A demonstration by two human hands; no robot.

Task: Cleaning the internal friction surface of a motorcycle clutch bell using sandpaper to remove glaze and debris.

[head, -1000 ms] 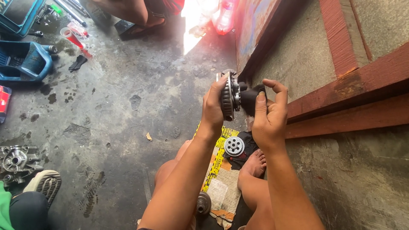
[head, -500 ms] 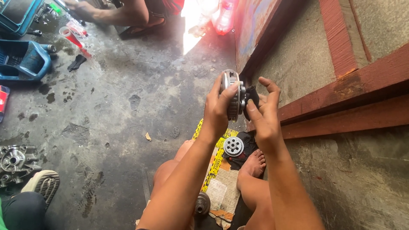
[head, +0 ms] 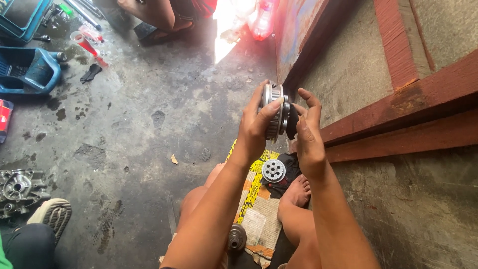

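My left hand (head: 255, 130) grips a round metal clutch-like assembly (head: 275, 112) by its toothed rim, holding it on edge at chest height. My right hand (head: 307, 135) presses against its dark right side, fingers curled over the top. Below, on a sheet of yellow and white newspaper (head: 259, 214) between my bare legs, lies a round perforated silver gear plate (head: 273, 170) on a dark cloth. A small cylindrical metal part (head: 237, 237) stands near my left knee.
Stained concrete floor all around. A grey engine casing (head: 19, 188) lies at far left beside another person's shoe (head: 51, 215). Blue plastic trays (head: 27, 69) and tools are at top left, another person's foot (head: 159, 17) at the top. A wall with red wooden beams (head: 413, 119) is on the right.
Both hands have turned the metal assembly and shifted slightly; it now stands more edge-on to me. The view has drifted a little.
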